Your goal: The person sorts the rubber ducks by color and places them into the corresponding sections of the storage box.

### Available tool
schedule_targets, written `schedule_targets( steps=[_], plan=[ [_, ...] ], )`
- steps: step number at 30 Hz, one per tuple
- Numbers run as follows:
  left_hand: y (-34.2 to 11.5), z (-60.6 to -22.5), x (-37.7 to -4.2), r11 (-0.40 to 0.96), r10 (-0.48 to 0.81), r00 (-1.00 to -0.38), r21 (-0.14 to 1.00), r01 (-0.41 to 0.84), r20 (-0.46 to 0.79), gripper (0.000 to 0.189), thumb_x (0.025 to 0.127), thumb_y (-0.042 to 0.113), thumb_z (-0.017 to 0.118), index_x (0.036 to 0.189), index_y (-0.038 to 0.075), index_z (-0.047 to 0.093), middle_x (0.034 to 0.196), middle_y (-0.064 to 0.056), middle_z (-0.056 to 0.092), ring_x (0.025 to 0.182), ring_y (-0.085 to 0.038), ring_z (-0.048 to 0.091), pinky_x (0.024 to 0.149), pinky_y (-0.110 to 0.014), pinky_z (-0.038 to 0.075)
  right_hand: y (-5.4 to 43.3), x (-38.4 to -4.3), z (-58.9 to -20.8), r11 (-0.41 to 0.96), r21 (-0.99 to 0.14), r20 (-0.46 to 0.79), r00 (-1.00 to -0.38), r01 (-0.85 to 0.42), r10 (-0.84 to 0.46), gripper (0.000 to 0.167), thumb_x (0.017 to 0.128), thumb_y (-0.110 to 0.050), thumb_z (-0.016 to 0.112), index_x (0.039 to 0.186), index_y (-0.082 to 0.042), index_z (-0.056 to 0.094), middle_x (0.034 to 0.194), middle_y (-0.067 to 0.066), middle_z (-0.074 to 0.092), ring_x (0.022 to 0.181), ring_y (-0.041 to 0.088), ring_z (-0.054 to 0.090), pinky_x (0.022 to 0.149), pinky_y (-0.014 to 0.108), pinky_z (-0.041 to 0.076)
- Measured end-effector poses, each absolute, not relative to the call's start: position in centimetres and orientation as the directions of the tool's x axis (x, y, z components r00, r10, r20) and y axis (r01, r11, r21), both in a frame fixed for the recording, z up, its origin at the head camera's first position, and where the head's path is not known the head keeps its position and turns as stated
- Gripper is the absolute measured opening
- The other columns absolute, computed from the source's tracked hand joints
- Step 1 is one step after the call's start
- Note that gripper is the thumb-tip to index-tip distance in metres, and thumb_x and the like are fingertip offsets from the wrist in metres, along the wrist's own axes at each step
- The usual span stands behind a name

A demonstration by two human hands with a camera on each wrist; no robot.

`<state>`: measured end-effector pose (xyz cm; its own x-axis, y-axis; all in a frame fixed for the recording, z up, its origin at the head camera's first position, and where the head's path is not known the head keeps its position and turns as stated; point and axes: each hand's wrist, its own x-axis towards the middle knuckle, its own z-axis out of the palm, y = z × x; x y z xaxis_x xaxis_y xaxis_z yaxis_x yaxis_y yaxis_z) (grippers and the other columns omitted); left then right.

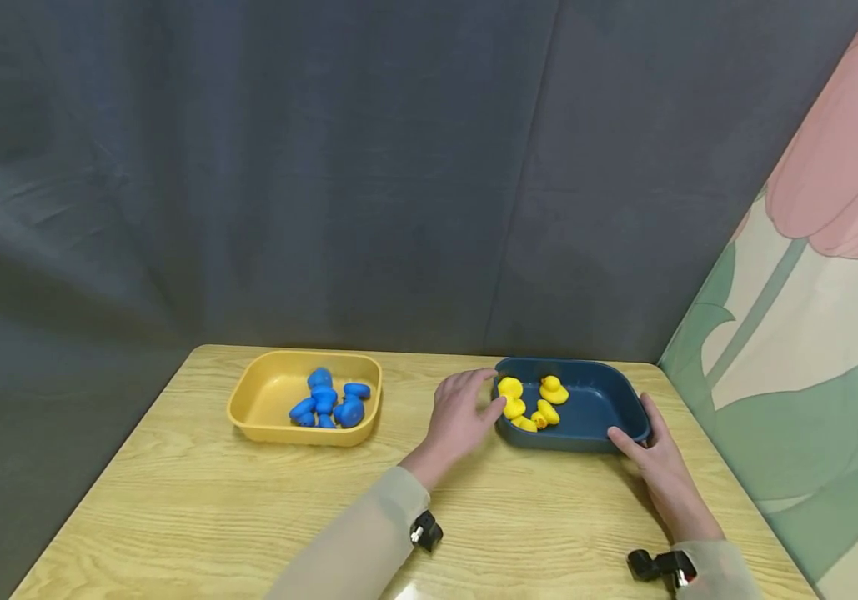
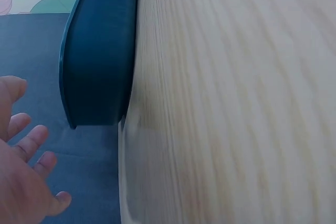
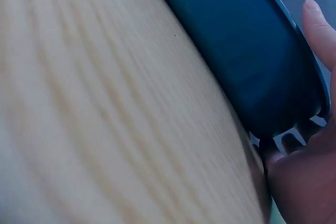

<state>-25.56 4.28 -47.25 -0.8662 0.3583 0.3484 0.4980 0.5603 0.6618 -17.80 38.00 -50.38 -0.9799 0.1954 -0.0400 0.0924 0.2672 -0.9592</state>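
Note:
A dark blue tray (image 1: 594, 412) stands at the back right of the table, with several yellow rubber ducks (image 1: 553, 390) grouped in its left half. My left hand (image 1: 462, 412) is beside the tray's left end, its fingers spread and reaching toward the rim. In the left wrist view a gap shows between those fingers (image 2: 31, 142) and the tray (image 2: 100, 51). At the front right corner, my right hand (image 1: 661, 471) has its fingers along the outer end wall and its thumb raised near the rim. Those right fingers are partly hidden in the right wrist view, close against the tray (image 3: 247, 51).
A yellow tray (image 1: 256, 427) holding several blue rubber ducks (image 1: 323, 396) stands at the back left of the wooden table (image 1: 248, 517). Behind the table hangs a dark grey curtain (image 1: 368, 183). A wall with a tulip pattern (image 1: 811, 400) runs along the right edge.

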Motion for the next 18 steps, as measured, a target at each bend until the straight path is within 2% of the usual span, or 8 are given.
schedule_targets(
  steps=[4, 6, 8, 11, 13, 14, 18],
  plan=[
    [3.5, -47.2, -25.6, 0.584, 0.352, -0.861, 0.632, 0.508, 0.367, 0.047, 0.112, 0.034, 0.067, 0.155, 0.015, 0.062, 0.156, -0.002, 0.063, 0.149, -0.031, 0.050, 0.128, -0.056, 0.031, 38.0, -17.6, -50.0, 0.259, -0.959, -0.062, -0.979, 0.112, 0.194, 0.104, 0.112, -0.024, 0.068, 0.176, -0.024, -0.014, 0.183, 0.006, -0.017, 0.167, 0.035, -0.016, 0.133, 0.060, -0.004],
    [3.0, -47.0, -25.5, 0.592, 0.347, -0.858, 0.622, 0.513, 0.378, 0.046, 0.112, 0.032, 0.067, 0.154, 0.015, 0.063, 0.155, -0.003, 0.063, 0.148, -0.032, 0.050, 0.127, -0.057, 0.031, 38.0, -17.5, -49.6, 0.305, -0.945, -0.061, -0.978, 0.121, 0.202, 0.105, 0.112, -0.027, 0.069, 0.177, -0.022, -0.014, 0.183, 0.007, -0.017, 0.167, 0.040, -0.012, 0.133, 0.063, 0.001],
    [2.5, -46.9, -25.4, 0.599, 0.341, -0.854, 0.608, 0.520, 0.394, 0.046, 0.112, 0.031, 0.068, 0.154, 0.014, 0.063, 0.155, -0.004, 0.063, 0.147, -0.033, 0.051, 0.126, -0.058, 0.032, 37.8, -17.3, -49.3, 0.391, -0.914, -0.031, -0.977, 0.113, 0.210, 0.106, 0.111, -0.030, 0.070, 0.177, -0.017, -0.012, 0.183, 0.014, -0.015, 0.166, 0.050, -0.007, 0.131, 0.068, 0.006],
    [1.6, -46.6, -25.1, 0.610, 0.333, -0.852, 0.597, 0.522, 0.405, 0.047, 0.111, 0.030, 0.069, 0.155, 0.013, 0.063, 0.156, -0.006, 0.062, 0.147, -0.035, 0.050, 0.126, -0.060, 0.032, 37.2, -16.7, -48.8, 0.554, -0.830, 0.069, -0.974, 0.064, 0.215, 0.107, 0.109, -0.033, 0.073, 0.176, -0.004, -0.005, 0.180, 0.030, -0.006, 0.162, 0.062, 0.000, 0.127, 0.076, 0.011],
    [1.1, -46.5, -25.0, 0.621, 0.329, -0.847, 0.580, 0.527, 0.418, 0.047, 0.111, 0.030, 0.069, 0.155, 0.012, 0.063, 0.156, -0.007, 0.061, 0.147, -0.035, 0.051, 0.126, -0.061, 0.032, 36.6, -16.4, -48.4, 0.639, -0.769, 0.165, -0.964, 0.007, 0.209, 0.105, 0.107, -0.031, 0.076, 0.174, 0.004, 0.003, 0.176, 0.039, 0.005, 0.160, 0.065, 0.004, 0.126, 0.079, 0.010],
    [0.8, -46.5, -24.8, 0.629, 0.327, -0.846, 0.571, 0.527, 0.421, 0.048, 0.111, 0.031, 0.070, 0.155, 0.012, 0.063, 0.156, -0.007, 0.061, 0.147, -0.035, 0.051, 0.126, -0.061, 0.032, 36.3, -16.3, -48.2, 0.674, -0.738, 0.221, -0.954, -0.029, 0.201, 0.103, 0.106, -0.029, 0.078, 0.173, 0.008, 0.009, 0.174, 0.042, 0.012, 0.159, 0.065, 0.007, 0.126, 0.080, 0.010],
    [-0.4, -46.3, -24.4, 0.693, 0.332, -0.848, 0.504, 0.516, 0.412, 0.050, 0.112, 0.034, 0.067, 0.158, 0.013, 0.061, 0.159, -0.008, 0.058, 0.149, -0.033, 0.049, 0.126, -0.059, 0.033, 34.5, -16.0, -47.3, 0.763, -0.636, 0.353, -0.923, -0.115, 0.155, 0.098, 0.103, -0.027, 0.081, 0.169, 0.013, 0.020, 0.169, 0.045, 0.023, 0.158, 0.065, 0.013, 0.126, 0.079, 0.011]
  ],
)
